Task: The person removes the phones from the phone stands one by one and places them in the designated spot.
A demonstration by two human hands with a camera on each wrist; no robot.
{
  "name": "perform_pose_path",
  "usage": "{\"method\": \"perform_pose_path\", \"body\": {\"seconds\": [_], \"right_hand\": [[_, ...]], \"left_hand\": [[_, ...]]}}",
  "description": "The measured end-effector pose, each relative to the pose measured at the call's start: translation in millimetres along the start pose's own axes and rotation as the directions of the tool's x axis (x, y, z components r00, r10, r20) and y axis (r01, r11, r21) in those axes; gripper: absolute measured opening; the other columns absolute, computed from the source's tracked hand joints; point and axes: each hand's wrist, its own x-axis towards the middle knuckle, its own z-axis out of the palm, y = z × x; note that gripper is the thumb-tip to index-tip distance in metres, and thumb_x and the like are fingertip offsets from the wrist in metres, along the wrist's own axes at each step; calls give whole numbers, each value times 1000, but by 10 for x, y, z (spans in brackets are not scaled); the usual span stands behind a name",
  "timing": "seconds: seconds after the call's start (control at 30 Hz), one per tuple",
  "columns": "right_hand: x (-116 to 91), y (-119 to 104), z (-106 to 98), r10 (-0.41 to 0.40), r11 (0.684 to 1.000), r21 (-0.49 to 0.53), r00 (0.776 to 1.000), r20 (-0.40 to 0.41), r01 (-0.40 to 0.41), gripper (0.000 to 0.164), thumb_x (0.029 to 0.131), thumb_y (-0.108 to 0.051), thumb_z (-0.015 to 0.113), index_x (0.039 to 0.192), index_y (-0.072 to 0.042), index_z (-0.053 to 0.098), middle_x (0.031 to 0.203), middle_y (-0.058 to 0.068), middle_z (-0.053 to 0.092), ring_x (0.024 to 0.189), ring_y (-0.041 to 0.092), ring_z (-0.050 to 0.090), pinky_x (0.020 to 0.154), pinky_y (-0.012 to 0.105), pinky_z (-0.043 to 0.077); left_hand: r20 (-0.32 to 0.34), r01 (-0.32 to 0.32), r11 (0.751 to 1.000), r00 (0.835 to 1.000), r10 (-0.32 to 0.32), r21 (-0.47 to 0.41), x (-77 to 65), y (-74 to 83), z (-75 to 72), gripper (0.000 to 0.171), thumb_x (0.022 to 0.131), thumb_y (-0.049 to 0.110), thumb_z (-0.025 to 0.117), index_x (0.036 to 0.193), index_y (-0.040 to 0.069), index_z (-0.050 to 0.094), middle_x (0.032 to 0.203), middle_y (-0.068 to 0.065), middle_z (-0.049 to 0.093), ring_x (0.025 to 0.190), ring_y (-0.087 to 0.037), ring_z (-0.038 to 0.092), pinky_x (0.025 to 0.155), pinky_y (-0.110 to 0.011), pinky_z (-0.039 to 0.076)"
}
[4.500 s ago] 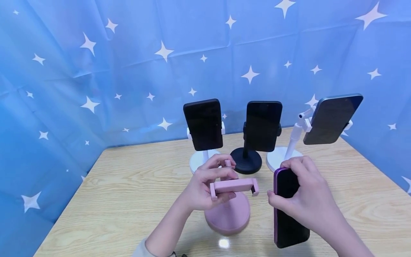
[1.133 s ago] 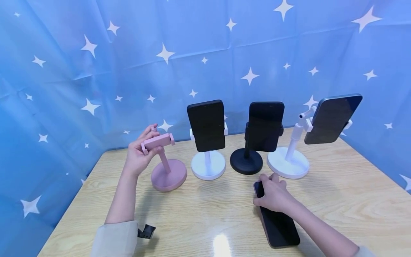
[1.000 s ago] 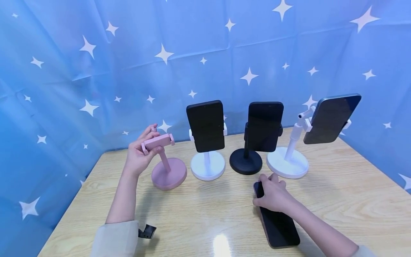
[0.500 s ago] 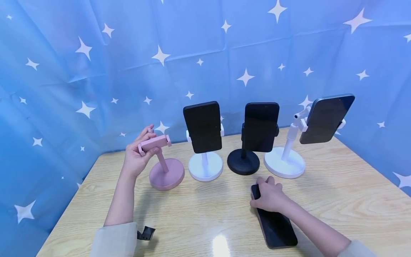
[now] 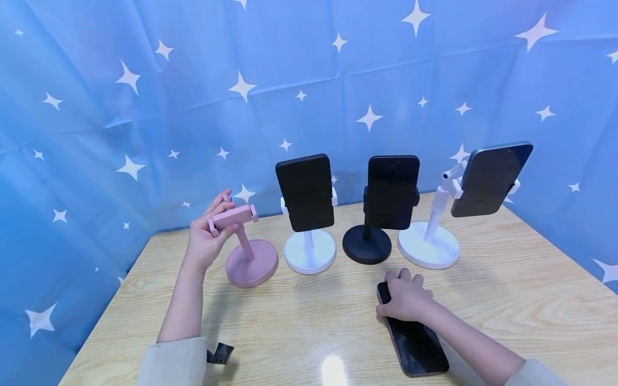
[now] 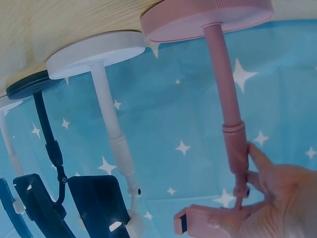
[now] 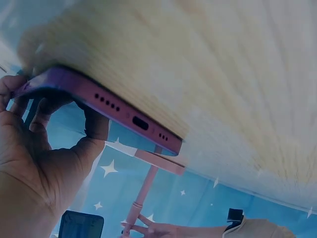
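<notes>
At the left of the head view my left hand grips the clamp of a pink phone stand, thumb on the front and fingers behind. The clamp holds no phone, and the round base stands on the table. In the left wrist view the pink stem runs to the joint beside my fingers. On the right, my right hand holds the upper end of a dark-screened smartphone by its sides, screen up at the table. Its purple edge with charging port shows in the right wrist view.
A white stand and a black stand each carry a phone in the back row. At the right, another white stand holds a tilted phone. Behind hangs a blue star-patterned curtain.
Since the oldest frame, the pink stand has moved from front centre to the left end of the row, and the smartphone was laid down on the table. Over the last second, both hands stay nearly still.
</notes>
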Motion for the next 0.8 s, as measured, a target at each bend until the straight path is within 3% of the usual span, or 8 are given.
{"method": "perform_pose_path", "body": {"seconds": [0.4, 0.8], "right_hand": [[-12, 11, -4, -10, 1000, -14, 1000, -8, 10, 66, 65, -32, 75, 115, 4, 52, 101, 24, 45, 90, 44, 39, 62, 54, 39], [-9, 6, -10, -30, 999, -28, 999, -15, 29, 66, 66, -35, 76, 114, 5, 52, 100, 24, 45, 89, 43, 40, 61, 52, 42]], "left_hand": [[-4, 26, 999, 1000, -27, -28, -1, 7, 6, 43, 73, -18, 63, 109, 6, 66, 139, -14, 42, 130, -18, 37, 99, -19, 36], [30, 11, 993, 1000, -8, -117, -21, -2, -39, 44, 75, -15, 63, 109, 14, 67, 135, 2, 47, 128, -14, 39, 100, -20, 35]]}}
